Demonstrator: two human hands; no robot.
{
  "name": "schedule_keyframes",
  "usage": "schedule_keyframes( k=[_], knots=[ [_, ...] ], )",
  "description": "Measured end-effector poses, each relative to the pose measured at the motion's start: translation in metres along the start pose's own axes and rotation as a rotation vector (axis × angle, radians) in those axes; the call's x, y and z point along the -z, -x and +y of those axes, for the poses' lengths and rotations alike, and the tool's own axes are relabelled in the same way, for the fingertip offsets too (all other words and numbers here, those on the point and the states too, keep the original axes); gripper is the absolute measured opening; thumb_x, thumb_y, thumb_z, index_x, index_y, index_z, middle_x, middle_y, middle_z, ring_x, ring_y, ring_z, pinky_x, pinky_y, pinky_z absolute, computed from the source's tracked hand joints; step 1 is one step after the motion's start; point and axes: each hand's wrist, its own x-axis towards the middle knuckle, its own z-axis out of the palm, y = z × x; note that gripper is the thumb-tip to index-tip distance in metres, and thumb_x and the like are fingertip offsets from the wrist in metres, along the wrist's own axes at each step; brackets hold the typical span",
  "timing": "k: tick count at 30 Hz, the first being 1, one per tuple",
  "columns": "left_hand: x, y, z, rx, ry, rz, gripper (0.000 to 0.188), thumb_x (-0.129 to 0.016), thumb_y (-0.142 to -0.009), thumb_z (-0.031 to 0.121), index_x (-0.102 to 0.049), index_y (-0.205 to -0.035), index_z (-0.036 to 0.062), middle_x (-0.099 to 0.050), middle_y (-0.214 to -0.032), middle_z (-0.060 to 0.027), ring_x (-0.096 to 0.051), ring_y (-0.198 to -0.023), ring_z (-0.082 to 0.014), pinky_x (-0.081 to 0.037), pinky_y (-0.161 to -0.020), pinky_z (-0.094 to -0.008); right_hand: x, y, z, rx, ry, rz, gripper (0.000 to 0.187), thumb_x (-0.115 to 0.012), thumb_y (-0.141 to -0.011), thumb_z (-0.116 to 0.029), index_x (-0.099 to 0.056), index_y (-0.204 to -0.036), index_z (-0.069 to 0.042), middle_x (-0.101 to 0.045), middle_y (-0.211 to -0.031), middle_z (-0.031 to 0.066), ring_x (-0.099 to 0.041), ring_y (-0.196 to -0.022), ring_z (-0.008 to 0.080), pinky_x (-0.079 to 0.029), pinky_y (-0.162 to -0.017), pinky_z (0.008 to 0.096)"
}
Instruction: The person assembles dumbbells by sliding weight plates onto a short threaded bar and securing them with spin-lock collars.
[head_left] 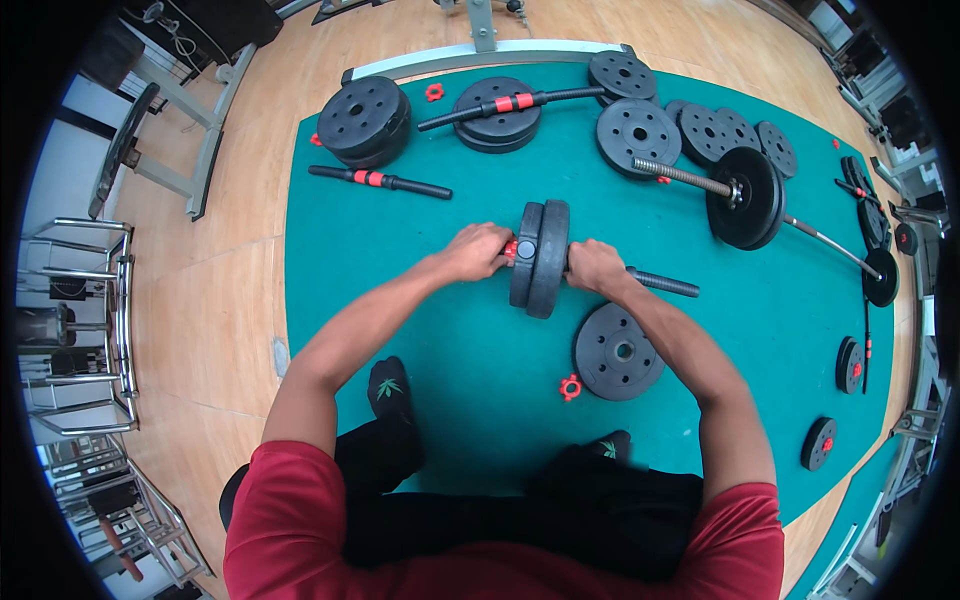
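Note:
In front of me, two black weight plates (547, 260) stand on edge, pressed face to face on a black dumbbell bar (664, 282). My right hand (597, 267) is closed around the bar, just right of the plates; its threaded end sticks out past my wrist. On the other side, my left hand (477, 252) has its fingers closed on a red star nut (511, 250) against the outer plate. Below my right forearm a loose black plate (619, 352) lies flat, with another red star nut, the loose one (570, 388), beside it.
A green mat (480, 400) covers the floor. Plate stacks (365, 118), a short bar (380, 181) and a bar lying across plates (515, 103) sit at the far side. A loaded barbell (745, 198) lies far right. Gym machines (165, 120) stand along the left.

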Motion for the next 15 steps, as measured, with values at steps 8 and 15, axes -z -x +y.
schedule_keyframes(
  k=[8, 15],
  knots=[
    [-0.034, 0.016, -0.006, -0.265, -0.201, 0.435, 0.028, -0.070, -0.079, 0.007, -0.054, -0.102, 0.0000, -0.055, -0.092, -0.0163, -0.054, -0.092, -0.0353, -0.044, -0.086, -0.0442, -0.002, -0.004, -0.003, -0.019, 0.003, -0.024, 0.030, -0.071, -0.081, -0.027, -0.071, -0.101, -0.004, -0.070, -0.103, 0.0208, -0.067, -0.100, 0.0356, -0.055, -0.087, 0.0441],
    [0.014, -0.034, -0.056, -0.043, 0.482, -0.323, 0.035, -0.064, -0.092, 0.021, -0.059, -0.116, -0.0034, -0.068, -0.108, -0.0112, -0.063, -0.102, -0.0246, -0.048, -0.092, -0.0366, -0.013, -0.007, 0.001, 0.048, -0.015, 0.123, 0.025, -0.063, -0.078, -0.022, -0.072, -0.089, -0.002, -0.070, -0.089, 0.0240, -0.069, -0.085, 0.0400, -0.057, -0.078, 0.0479]
  ],
)
